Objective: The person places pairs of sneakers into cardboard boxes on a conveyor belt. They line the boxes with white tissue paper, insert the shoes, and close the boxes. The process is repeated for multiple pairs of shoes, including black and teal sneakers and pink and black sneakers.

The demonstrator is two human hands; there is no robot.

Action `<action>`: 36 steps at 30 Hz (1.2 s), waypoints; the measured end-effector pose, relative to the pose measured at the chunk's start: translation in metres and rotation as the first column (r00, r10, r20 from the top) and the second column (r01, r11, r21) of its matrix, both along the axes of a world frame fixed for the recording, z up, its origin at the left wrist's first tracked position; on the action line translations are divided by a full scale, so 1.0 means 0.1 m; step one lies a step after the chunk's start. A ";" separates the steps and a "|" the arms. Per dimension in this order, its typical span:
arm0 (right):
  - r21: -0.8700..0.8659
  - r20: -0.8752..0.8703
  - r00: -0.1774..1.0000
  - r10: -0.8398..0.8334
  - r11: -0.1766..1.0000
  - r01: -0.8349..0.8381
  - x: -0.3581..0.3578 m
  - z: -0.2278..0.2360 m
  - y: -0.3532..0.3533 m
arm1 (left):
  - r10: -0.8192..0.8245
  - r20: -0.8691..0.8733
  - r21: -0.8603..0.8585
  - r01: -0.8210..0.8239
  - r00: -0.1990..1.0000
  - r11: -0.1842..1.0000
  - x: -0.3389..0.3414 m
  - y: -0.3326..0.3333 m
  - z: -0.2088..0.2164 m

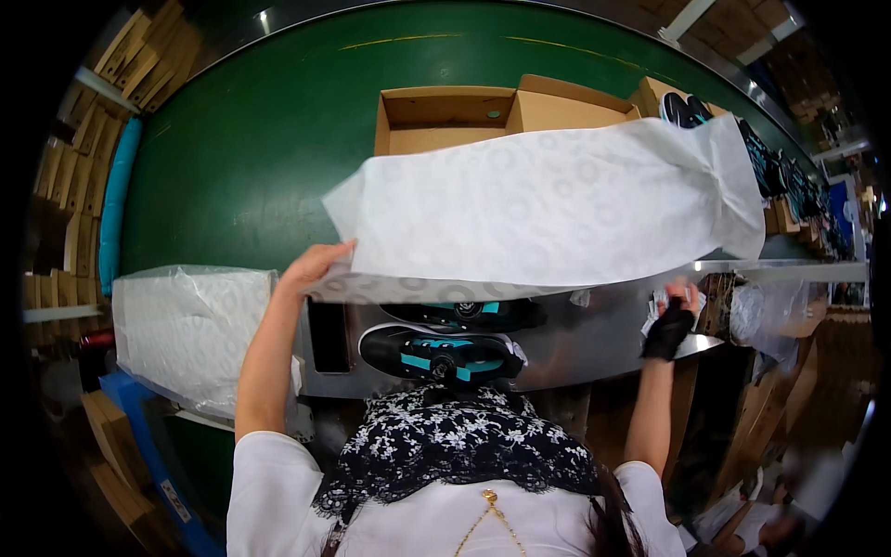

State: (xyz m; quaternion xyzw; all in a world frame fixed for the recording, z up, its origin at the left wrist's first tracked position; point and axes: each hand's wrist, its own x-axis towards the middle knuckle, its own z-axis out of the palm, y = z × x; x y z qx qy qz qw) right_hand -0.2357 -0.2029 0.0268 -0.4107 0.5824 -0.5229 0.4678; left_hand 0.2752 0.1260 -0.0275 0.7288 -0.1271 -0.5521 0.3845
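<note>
A large sheet of white tissue paper (548, 209) with a faint grey pattern is spread across the middle, partly covering an open brown shoebox (436, 139). My left hand (318, 266) pinches the sheet's near left corner. Below the sheet's right end is my right hand (672, 323), in a black fingerless glove, its fingers raised and smeared by motion. Small white packets lie around it, and whether it holds one is unclear. Between my arms, close to my body, lies a black and teal shoe (445, 355); its mate (473, 313) sits behind, partly under the paper.
A stack of tissue paper (190, 325) in clear plastic lies at the left. A dark phone-like slab (330, 336) rests on the metal ledge (580, 339). Beyond runs a green belt (241, 158). More shoes (770, 162) line the far right, and cardboard boxes (70, 213) are stacked left.
</note>
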 end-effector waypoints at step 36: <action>0.116 -0.937 0.161 0.309 0.713 -0.691 1.80 -0.05 0.56 | -0.030 0.920 -0.236 0.611 0.392 0.756 -0.80 -1.45 0.37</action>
